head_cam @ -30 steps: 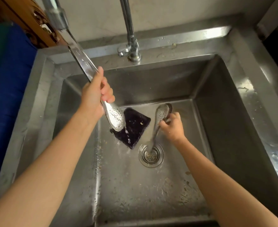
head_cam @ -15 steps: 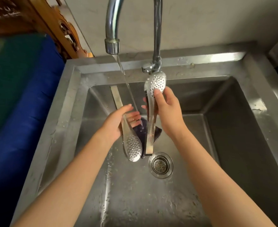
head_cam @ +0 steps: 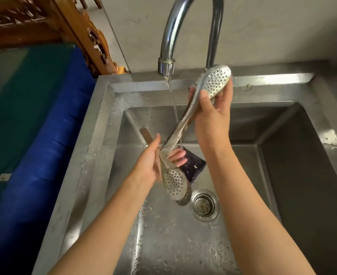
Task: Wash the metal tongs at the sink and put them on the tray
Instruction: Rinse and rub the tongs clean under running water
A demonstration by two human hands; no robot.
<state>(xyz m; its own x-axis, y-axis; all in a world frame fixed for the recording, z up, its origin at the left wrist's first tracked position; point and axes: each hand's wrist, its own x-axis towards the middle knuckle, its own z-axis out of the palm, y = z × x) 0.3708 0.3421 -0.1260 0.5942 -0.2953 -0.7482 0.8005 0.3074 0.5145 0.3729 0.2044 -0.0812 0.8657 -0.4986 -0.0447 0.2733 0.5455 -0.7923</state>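
Two perforated metal tong pieces are over the steel sink [head_cam: 96, 147]. My left hand [head_cam: 153, 161] grips one tong piece [head_cam: 173, 183], its spoon-shaped end pointing down toward the drain. My right hand [head_cam: 213, 114] grips the other tong piece [head_cam: 213, 80] just below its perforated end, which is raised next to the tap. That piece's handle slants down-left into the thin water stream [head_cam: 172, 100] running from the tap [head_cam: 166, 64]. No tray is in view.
A dark sponge-like pad [head_cam: 194, 167] lies on the sink floor behind my left hand. The drain strainer [head_cam: 204, 204] sits mid-basin. A blue and green surface [head_cam: 34, 126] borders the sink on the left, with carved wood [head_cam: 84, 34] behind it.
My right hand lifted its tong piece out of the basin and tilted its perforated end up beside the tap. My left hand lowered its piece from high on the left to mid-basin.
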